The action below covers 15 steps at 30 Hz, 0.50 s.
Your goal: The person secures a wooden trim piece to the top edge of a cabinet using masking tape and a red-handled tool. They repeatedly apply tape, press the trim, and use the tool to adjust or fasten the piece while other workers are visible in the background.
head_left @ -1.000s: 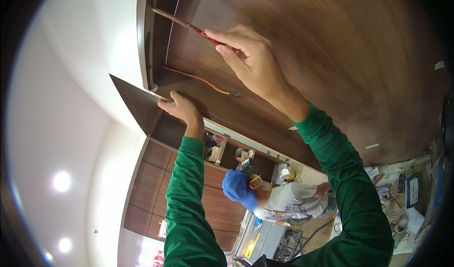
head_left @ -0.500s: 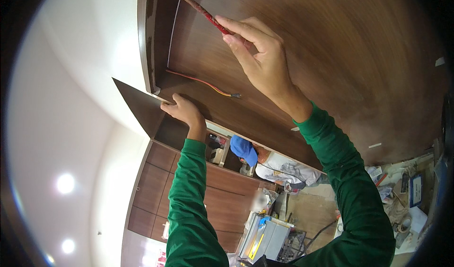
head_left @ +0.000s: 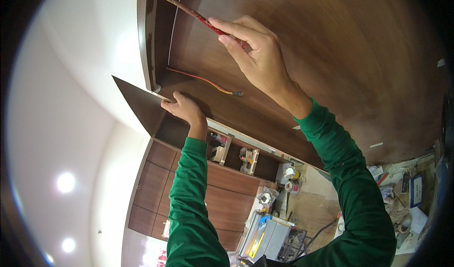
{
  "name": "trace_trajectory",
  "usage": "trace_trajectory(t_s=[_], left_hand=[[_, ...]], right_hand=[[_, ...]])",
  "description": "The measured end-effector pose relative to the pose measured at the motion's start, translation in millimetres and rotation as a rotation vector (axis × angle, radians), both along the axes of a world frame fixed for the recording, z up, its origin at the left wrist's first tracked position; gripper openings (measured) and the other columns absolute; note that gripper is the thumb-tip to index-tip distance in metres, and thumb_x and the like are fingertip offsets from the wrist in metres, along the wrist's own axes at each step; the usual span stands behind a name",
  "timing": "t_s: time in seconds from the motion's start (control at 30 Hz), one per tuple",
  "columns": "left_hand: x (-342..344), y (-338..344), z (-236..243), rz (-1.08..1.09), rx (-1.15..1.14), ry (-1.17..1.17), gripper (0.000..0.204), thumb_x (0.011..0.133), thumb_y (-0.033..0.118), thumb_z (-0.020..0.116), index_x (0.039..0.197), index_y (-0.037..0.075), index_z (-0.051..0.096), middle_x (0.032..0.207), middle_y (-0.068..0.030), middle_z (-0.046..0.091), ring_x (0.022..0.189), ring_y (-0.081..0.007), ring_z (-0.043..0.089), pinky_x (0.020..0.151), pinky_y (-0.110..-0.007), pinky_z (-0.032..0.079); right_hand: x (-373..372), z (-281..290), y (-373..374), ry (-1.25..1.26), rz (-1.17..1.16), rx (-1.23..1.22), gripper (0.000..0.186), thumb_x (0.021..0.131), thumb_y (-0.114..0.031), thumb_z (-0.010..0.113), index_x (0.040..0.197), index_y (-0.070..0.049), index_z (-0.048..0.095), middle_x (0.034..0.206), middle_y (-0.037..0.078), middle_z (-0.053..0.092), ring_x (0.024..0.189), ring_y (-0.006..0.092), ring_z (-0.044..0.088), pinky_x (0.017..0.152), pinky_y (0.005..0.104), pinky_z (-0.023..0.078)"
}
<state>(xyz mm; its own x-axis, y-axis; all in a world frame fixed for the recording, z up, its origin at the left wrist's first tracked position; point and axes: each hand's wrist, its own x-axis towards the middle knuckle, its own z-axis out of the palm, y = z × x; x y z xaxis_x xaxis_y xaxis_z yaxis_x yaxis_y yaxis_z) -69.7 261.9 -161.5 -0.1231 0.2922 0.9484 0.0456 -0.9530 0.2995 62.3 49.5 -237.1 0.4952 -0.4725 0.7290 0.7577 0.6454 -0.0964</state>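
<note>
My right hand (head_left: 257, 47) pinches the red end of a slender brush-like stick (head_left: 187, 10) between thumb and fingers. Its brown shaft slants up to the left, and its far tip reaches the dark inner face of the cabinet's edge board (head_left: 147, 35), where darker patches show. Whether that tip has bristles, I cannot make out. Lower down, my left hand (head_left: 185, 108) is closed round the edge of a brown wooden panel (head_left: 139, 104) beside the cabinet corner. Between my hands, a red-and-yellow cable (head_left: 205, 80) with a dark end comes out along the cabinet's inner corner.
A large brown wood panel (head_left: 350, 68) fills the right side. Below are open compartments (head_left: 234, 156) holding small items, paint cans (head_left: 292, 186), a grey machine with a yellow strip (head_left: 265, 236), and a cluttered surface with a tape roll (head_left: 404, 224). Lights (head_left: 65, 183) dot the white ceiling.
My right hand and the stick have shifted slightly left, bringing the tip to the edge board. The person in a blue cap below has gone from view. My left hand stays on the panel.
</note>
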Motion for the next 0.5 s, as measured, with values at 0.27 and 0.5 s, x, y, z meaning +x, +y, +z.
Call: trace_trajectory(t_s=[0.27,0.5], left_hand=[[1.6,0.8,0.3,0.014,0.026,-0.003,0.042,0.091,0.013,0.055,0.126,-0.011,0.049,0.119,-0.0279,0.059,0.109,-0.0398,0.058,0.100,-0.047,0.042],[-1.8,-1.2,0.3,0.026,0.012,0.049,0.049,0.094,0.018,0.053,0.130,-0.013,0.046,0.123,-0.0237,0.053,0.111,-0.0342,0.053,0.104,-0.040,0.040]], right_hand=[[-3.2,3.1,0.4,-0.012,-0.015,0.057,0.032,0.092,-0.001,0.070,0.124,-0.006,0.074,0.084,0.010,0.066,0.064,0.0170,0.057,0.057,0.0318,0.045],[-7.4,1.2,7.3,-0.009,-0.001,0.023,0.031,0.092,-0.002,0.071,0.122,-0.007,0.075,0.081,0.010,0.064,0.065,0.0183,0.057,0.058,0.0336,0.046]])
